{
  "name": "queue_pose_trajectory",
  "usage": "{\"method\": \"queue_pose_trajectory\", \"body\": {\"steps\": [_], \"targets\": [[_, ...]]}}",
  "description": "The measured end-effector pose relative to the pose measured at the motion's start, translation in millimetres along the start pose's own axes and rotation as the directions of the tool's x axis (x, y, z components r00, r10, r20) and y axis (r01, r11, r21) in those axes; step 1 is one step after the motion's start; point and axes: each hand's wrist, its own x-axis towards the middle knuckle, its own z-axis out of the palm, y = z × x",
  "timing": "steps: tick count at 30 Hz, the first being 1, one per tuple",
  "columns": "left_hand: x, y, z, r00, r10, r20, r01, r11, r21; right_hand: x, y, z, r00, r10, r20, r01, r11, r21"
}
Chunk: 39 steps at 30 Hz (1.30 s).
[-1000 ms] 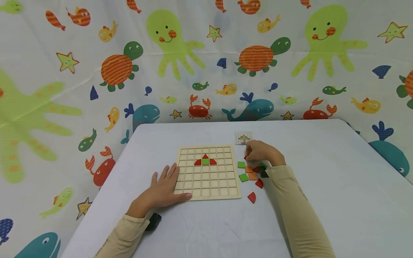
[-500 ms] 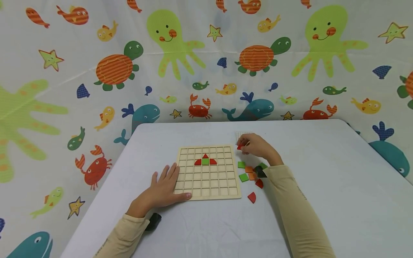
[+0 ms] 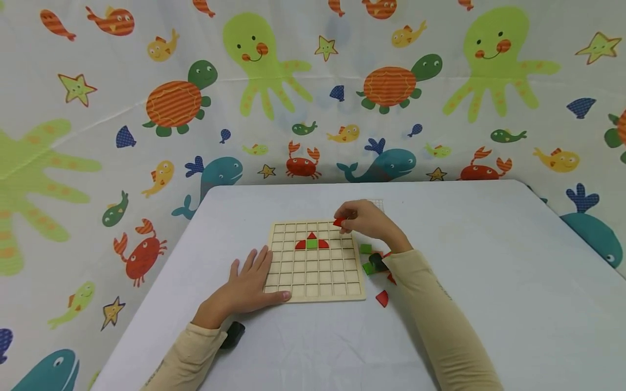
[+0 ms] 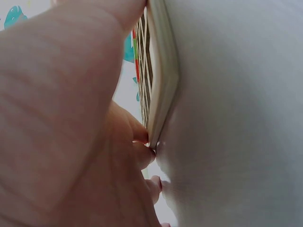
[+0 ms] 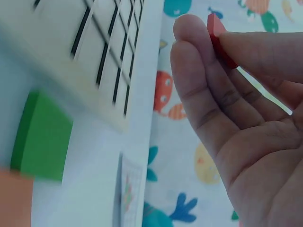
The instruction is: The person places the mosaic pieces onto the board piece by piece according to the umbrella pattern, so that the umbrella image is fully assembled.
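Note:
A wooden grid board [image 3: 313, 278] lies on the white table. Set in its upper part are a green square [image 3: 311, 244], a red triangle [image 3: 312, 236] above it, and red quarter-circles [image 3: 300, 246] on either side. My left hand [image 3: 244, 288] rests with spread fingers at the board's left side, its thumb over the front edge. Between thumb and fingertips my right hand [image 3: 369, 220] pinches a small red wooden tile [image 5: 220, 41], over the board's far right corner. The fingers cover part of this tile, so I cannot tell its full shape.
Right of the board lie loose tiles: a green square [image 3: 365, 248], a red quarter-circle [image 3: 382, 298] and several others partly behind the black wrist camera [image 3: 377, 262]. A small printed grid card [image 5: 130, 191] lies beyond the board, mostly hidden by my right hand in the head view.
My right hand has moved left from beside the loose tiles, past the card, to over the board's far right corner, carrying the red tile. My left hand has stayed put.

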Motion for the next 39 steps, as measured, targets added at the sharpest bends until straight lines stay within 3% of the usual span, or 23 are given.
{"method": "queue_pose_trajectory", "body": {"steps": [7,12,20,28,39], "targets": [[1.7,-2.9,1.1,1.000,0.003,0.000,-0.003,1.000,0.005,8,-14,25,0.998,-0.034,0.046,0.032,0.999,0.039],[3.5,-4.1,1.5,1.000,0.000,0.007,0.000,1.000,0.015,13,-23,44,0.991,-0.110,0.079,0.109,0.994,0.014],[5.8,-3.5,1.4,1.000,0.012,0.014,-0.012,1.000,0.015,24,-35,69,0.973,-0.195,0.124,0.205,0.976,-0.079],[3.3,-4.6,2.4,1.000,0.009,0.001,-0.009,1.000,0.022,37,-44,94,0.965,-0.180,0.191,0.219,0.954,-0.204],[-0.1,-8.7,1.3,1.000,0.017,-0.007,-0.017,1.000,0.015,42,-54,114,0.958,-0.216,0.190,0.271,0.897,-0.349]]}}
